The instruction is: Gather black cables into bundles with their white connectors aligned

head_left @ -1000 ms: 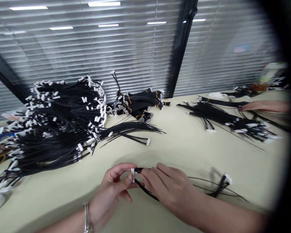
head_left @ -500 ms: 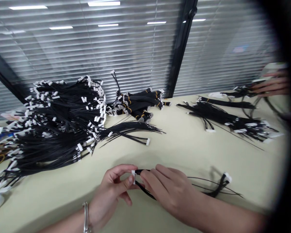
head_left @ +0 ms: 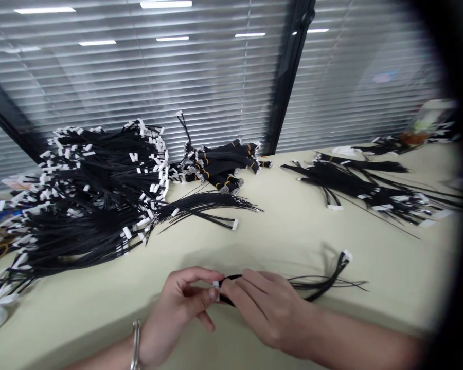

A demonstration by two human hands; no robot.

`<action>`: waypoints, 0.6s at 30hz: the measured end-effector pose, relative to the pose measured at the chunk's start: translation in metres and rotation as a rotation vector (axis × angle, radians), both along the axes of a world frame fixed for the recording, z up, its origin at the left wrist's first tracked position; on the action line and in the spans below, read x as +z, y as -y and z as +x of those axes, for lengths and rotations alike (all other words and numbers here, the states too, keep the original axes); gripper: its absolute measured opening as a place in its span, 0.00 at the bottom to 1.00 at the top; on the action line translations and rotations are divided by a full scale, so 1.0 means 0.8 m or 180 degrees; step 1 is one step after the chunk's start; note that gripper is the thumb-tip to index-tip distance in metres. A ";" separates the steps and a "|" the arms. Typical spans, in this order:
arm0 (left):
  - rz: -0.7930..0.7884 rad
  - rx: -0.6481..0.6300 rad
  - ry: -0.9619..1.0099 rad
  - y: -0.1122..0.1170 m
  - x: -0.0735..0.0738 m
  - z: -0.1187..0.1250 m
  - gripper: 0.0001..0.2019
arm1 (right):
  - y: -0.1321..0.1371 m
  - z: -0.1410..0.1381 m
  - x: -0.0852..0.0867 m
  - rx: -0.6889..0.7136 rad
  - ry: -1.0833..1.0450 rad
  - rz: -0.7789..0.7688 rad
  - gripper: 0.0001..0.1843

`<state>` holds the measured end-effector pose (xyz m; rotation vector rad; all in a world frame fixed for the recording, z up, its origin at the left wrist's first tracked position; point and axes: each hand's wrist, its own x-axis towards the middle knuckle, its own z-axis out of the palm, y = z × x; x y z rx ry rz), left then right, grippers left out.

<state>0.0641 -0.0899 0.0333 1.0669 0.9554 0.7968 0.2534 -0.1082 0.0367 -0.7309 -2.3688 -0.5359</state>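
Note:
My left hand point(head_left: 185, 303) pinches a small white connector point(head_left: 216, 289) between thumb and fingers near the table's front edge. My right hand point(head_left: 264, 306) is closed on the black wires point(head_left: 316, 283) that run from that connector. The wire bundle trails to the right across the cream table point(head_left: 293, 236) and ends in a second white connector point(head_left: 346, 255), lifted a little off the surface. A metal bracelet point(head_left: 136, 345) is on my left wrist.
A large heap of black wires with white connectors point(head_left: 92, 200) fills the left. Banded wire bundles point(head_left: 224, 164) lie by the window blinds. More black wires point(head_left: 366, 187) spread at the right. One loose wire set point(head_left: 212, 208) lies mid-table.
The far end of the held wires has swung up and left. Both my hands dropped slightly toward me. Another person's hand seen earlier at the far right is gone.

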 end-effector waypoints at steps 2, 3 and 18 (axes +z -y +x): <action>-0.0012 -0.0032 0.0042 0.000 0.000 -0.001 0.10 | -0.002 0.000 -0.001 0.0054 -0.0055 -0.0043 0.11; -0.0038 -0.0033 0.0062 0.000 0.000 -0.001 0.10 | -0.003 0.000 -0.002 0.0086 -0.0070 -0.0061 0.11; 0.0116 0.0146 0.0039 -0.003 0.004 -0.002 0.09 | -0.020 0.000 -0.024 0.0043 0.0064 -0.0525 0.09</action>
